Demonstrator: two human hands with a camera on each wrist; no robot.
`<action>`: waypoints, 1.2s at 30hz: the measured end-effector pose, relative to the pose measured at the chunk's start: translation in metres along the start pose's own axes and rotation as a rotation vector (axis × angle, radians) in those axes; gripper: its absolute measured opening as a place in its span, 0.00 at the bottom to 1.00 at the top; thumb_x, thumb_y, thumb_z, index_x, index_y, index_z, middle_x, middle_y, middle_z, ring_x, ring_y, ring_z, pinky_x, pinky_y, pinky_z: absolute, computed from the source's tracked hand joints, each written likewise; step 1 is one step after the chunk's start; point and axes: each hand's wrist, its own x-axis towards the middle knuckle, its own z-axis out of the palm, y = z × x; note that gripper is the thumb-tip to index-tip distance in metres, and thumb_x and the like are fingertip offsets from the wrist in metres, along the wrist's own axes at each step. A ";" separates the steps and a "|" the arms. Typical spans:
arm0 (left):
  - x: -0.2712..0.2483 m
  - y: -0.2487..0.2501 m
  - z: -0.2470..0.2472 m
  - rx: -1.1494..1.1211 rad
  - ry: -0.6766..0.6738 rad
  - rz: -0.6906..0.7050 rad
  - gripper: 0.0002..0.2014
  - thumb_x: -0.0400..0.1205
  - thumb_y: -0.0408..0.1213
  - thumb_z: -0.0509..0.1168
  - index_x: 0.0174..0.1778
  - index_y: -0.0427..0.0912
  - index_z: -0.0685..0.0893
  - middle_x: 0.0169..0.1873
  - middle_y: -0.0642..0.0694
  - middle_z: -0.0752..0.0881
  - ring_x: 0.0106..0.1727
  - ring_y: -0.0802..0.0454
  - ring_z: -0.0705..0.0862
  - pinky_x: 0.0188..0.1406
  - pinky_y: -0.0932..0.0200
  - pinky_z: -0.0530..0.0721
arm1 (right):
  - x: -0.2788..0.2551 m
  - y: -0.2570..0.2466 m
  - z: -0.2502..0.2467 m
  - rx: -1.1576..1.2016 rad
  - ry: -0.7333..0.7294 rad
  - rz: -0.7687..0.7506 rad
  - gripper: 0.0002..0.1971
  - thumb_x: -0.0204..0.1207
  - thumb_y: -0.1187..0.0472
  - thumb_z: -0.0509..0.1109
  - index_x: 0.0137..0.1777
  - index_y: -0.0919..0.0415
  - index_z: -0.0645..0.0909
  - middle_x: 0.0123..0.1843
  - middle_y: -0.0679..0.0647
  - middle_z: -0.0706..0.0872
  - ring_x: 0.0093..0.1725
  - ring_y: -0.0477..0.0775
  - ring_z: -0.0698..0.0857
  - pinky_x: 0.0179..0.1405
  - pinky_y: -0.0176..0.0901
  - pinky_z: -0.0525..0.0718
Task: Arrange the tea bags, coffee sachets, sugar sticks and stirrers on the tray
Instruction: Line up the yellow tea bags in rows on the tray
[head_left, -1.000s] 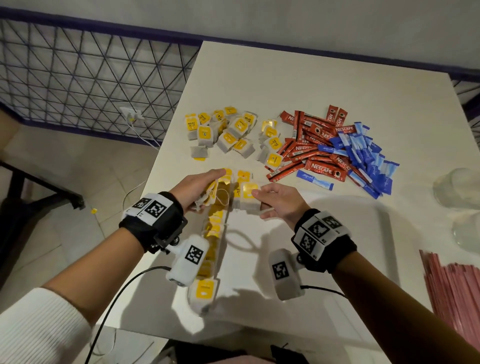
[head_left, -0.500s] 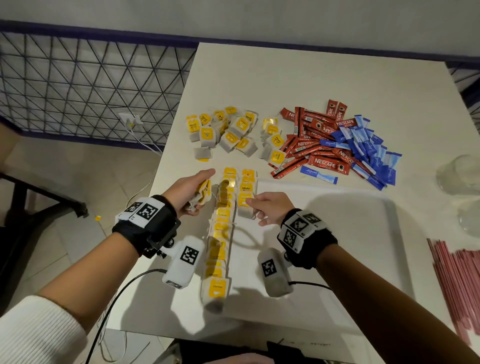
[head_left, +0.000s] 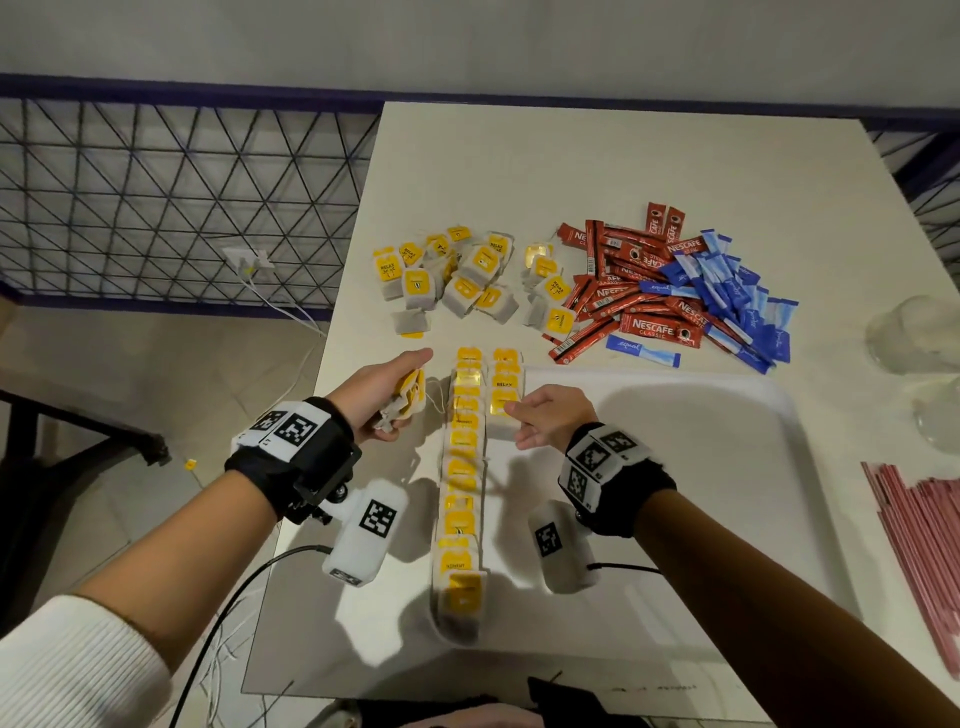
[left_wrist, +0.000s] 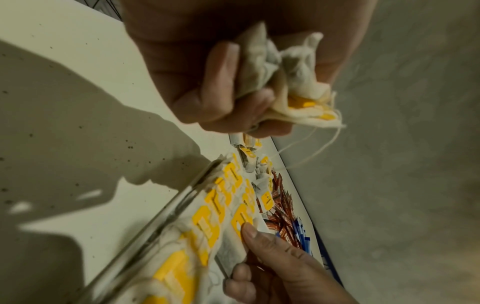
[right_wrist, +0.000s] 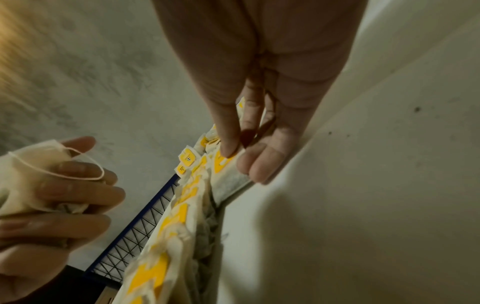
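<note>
A white tray (head_left: 727, 382) lies at the table's near edge. A long row of yellow-tagged tea bags (head_left: 461, 493) runs along its left side, with a short second row (head_left: 506, 364) beside it. My right hand (head_left: 511, 415) pinches a tea bag (head_left: 501, 428) at the near end of that second row, thumb on its yellow tag (right_wrist: 221, 162). To the left of the rows, my left hand (head_left: 405, 400) grips a bunch of tea bags (left_wrist: 298, 88) with strings hanging. Beyond the tray lie loose tea bags (head_left: 457, 280), red coffee sachets (head_left: 639, 296) and blue sugar sticks (head_left: 737, 296). Pink stirrers (head_left: 924, 545) lie at the right.
Clear glasses (head_left: 914, 332) stand at the table's right edge beyond the stirrers. The tray's middle and right (head_left: 675, 493) hold nothing. A wire-mesh railing (head_left: 182, 197) and open floor lie past the table's left edge (head_left: 332, 332).
My right hand has lowered its tea bag onto the tray, at the near end of the second row. The left hand keeps its bunch and has barely moved.
</note>
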 end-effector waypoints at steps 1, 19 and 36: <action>0.000 0.000 -0.001 0.004 -0.005 -0.001 0.18 0.80 0.50 0.61 0.30 0.45 0.68 0.22 0.45 0.66 0.12 0.55 0.65 0.15 0.73 0.56 | -0.001 -0.001 0.000 -0.002 0.002 0.000 0.09 0.72 0.59 0.75 0.38 0.60 0.77 0.30 0.57 0.85 0.32 0.54 0.86 0.53 0.52 0.87; 0.008 0.005 0.008 -0.002 -0.146 -0.013 0.19 0.82 0.51 0.59 0.29 0.43 0.72 0.19 0.46 0.68 0.13 0.56 0.66 0.12 0.73 0.57 | -0.022 -0.022 -0.010 -0.096 0.085 -0.328 0.06 0.78 0.58 0.67 0.47 0.60 0.82 0.34 0.51 0.81 0.33 0.53 0.79 0.38 0.46 0.83; 0.000 0.000 0.030 0.087 -0.124 0.126 0.12 0.80 0.43 0.65 0.31 0.48 0.81 0.17 0.52 0.74 0.11 0.59 0.64 0.13 0.72 0.59 | -0.032 -0.035 -0.013 0.054 -0.127 -0.342 0.08 0.77 0.63 0.68 0.37 0.55 0.79 0.30 0.51 0.79 0.23 0.41 0.78 0.26 0.33 0.78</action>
